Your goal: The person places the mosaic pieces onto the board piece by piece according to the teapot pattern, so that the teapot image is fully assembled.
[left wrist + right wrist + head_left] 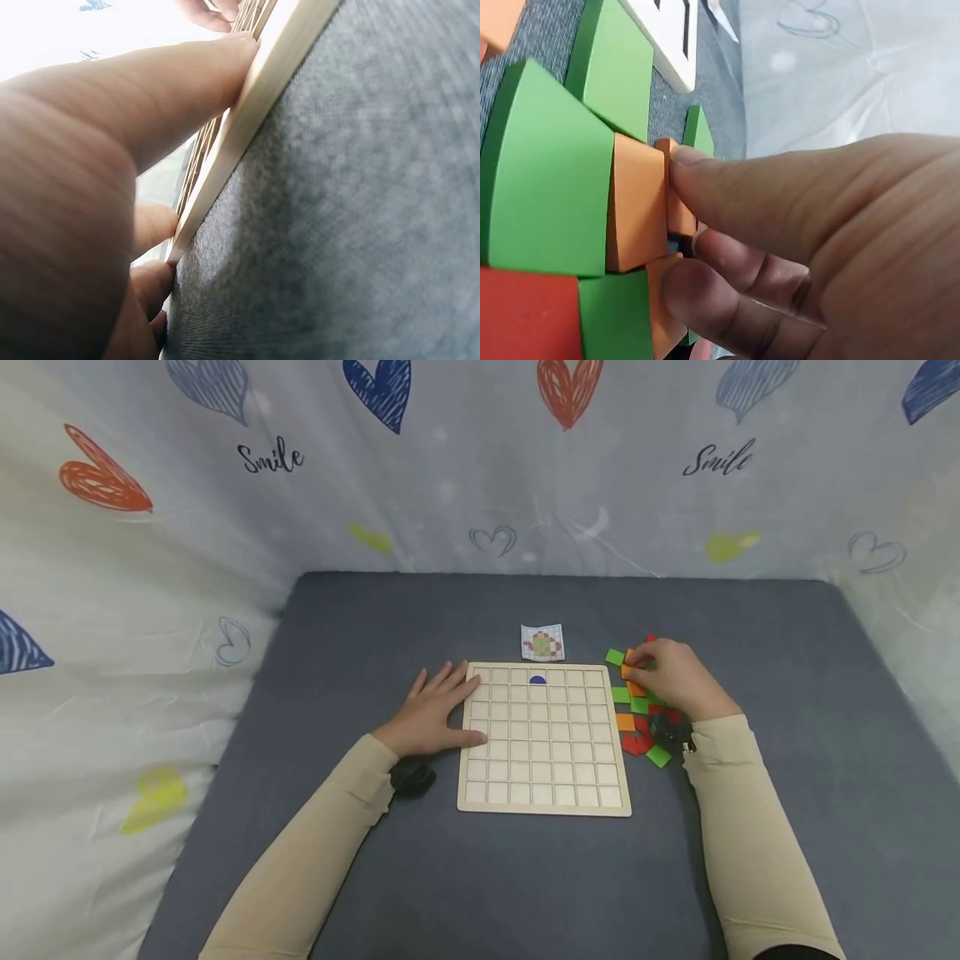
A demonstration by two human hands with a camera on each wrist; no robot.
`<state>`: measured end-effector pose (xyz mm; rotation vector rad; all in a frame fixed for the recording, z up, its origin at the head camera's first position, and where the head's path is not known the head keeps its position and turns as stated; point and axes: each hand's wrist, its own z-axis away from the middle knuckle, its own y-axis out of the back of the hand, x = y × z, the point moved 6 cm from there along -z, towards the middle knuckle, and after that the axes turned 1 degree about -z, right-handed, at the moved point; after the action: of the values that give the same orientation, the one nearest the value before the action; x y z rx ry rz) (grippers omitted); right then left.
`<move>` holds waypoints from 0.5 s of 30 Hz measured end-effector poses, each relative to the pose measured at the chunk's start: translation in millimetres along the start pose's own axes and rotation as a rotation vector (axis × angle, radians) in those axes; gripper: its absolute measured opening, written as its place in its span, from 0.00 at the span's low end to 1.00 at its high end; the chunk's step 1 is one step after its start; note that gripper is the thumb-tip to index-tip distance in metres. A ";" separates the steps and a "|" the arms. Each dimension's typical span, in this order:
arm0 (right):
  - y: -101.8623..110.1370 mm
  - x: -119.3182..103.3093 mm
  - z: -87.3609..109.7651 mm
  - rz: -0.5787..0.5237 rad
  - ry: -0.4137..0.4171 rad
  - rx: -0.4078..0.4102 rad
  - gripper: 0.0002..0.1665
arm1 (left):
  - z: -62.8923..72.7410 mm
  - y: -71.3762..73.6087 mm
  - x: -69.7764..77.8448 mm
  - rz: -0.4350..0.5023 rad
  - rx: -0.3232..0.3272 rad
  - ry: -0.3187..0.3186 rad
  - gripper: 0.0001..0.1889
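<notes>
Board (pixel 550 738) lies well inside table's far edge (pixel 487 582), left hand (pixel 429 718) spread on it, right hand (pixel 678 679) touching orange tiles (pixel 679 207), grip unclear.

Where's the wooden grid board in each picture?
Head: the wooden grid board lies just below and right of the middle.
Left wrist: its pale edge slants from the top, right of middle, down toward the lower left.
Right wrist: just a corner shows, at the top, left of middle.
Shared landmark: the dark gray cloth.

Blocks (pixel 626 722) lie right of the board (pixel 540 750), card (pixel 542 644) behind.
</notes>
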<state>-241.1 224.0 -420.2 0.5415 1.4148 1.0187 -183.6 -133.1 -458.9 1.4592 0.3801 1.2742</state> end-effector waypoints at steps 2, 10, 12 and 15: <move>-1.0 1.1 -1.6 0.003 -0.010 -0.002 0.20 | -0.5 0.6 -0.3 0.000 0.007 -0.005 0.55; -3.7 3.1 -3.7 0.015 -0.020 -0.032 0.21 | -0.3 2.4 0.6 0.006 0.011 -0.007 0.55; -3.1 2.7 -3.9 0.010 -0.020 -0.018 0.19 | -0.4 2.4 0.7 0.003 0.011 -0.003 0.55; -2.1 1.1 -2.8 0.004 -0.025 0.010 0.14 | -0.8 2.0 1.0 -0.001 0.007 -0.002 0.54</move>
<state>-243.5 223.1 -422.9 0.5633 1.3980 1.0056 -184.7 -132.5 -456.9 1.4660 0.3837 1.2718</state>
